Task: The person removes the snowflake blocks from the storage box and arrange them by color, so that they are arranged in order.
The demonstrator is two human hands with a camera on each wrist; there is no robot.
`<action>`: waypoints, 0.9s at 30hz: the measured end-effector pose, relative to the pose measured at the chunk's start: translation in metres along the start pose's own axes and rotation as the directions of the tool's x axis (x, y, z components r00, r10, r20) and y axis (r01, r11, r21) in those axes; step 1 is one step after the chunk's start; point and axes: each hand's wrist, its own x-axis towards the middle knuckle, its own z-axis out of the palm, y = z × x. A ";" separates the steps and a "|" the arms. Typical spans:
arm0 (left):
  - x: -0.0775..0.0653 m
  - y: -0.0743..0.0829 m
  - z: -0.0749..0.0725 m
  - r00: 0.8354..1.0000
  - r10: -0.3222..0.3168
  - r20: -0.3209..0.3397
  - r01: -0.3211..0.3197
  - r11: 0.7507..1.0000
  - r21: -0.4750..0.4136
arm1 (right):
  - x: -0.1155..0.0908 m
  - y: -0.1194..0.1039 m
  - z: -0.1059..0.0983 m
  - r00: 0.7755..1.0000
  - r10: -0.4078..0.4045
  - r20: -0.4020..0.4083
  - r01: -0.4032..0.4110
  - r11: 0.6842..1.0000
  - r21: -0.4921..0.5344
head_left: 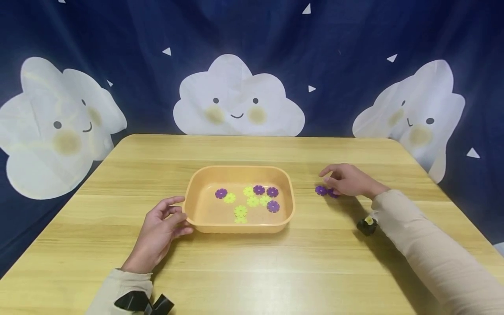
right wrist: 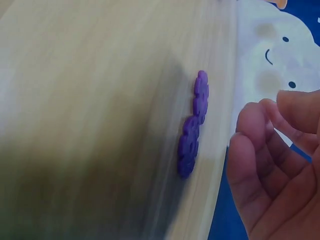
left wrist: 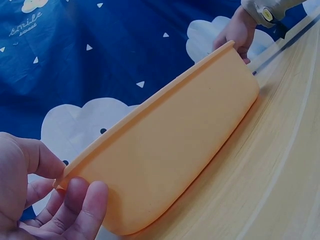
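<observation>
A peach-orange plastic basin [head_left: 212,215] stands on the table with several yellow flower-shaped discs [head_left: 240,211] and several purple ones [head_left: 273,206] spread over its floor. At the basin's left end my left hand [head_left: 161,229] pinches the rim, thumb over the edge and fingers against the outer wall [left wrist: 170,145]. To the right of the basin, my right hand [head_left: 352,181] hovers close over two purple flower discs [right wrist: 188,147] lying end to end on the wood. Its fingers [right wrist: 245,165] are loosely bent with nothing between them.
The light wooden table [head_left: 244,267] reaches back to a dark blue curtain [head_left: 252,26] printed with smiling clouds. A black wrist strap piece [head_left: 367,226] hangs under the right sleeve, and another black strap [head_left: 143,302] sits at the left cuff.
</observation>
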 end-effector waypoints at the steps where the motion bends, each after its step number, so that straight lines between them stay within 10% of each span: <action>1: 0.000 0.000 0.000 1.000 0.000 0.000 0.000 1.000 -0.001 | 0.001 -0.001 0.000 1.000 0.002 0.007 -0.002 1.000 0.015; 15: 0.001 0.000 0.001 1.000 0.000 -0.004 0.000 1.000 0.004 | 0.009 -0.031 0.003 0.990 0.046 0.136 -0.091 0.935 0.344; 27: 0.000 0.001 0.001 1.000 -0.003 -0.009 0.003 1.000 0.009 | 0.018 -0.058 0.003 0.994 -0.019 0.109 -0.027 0.911 0.412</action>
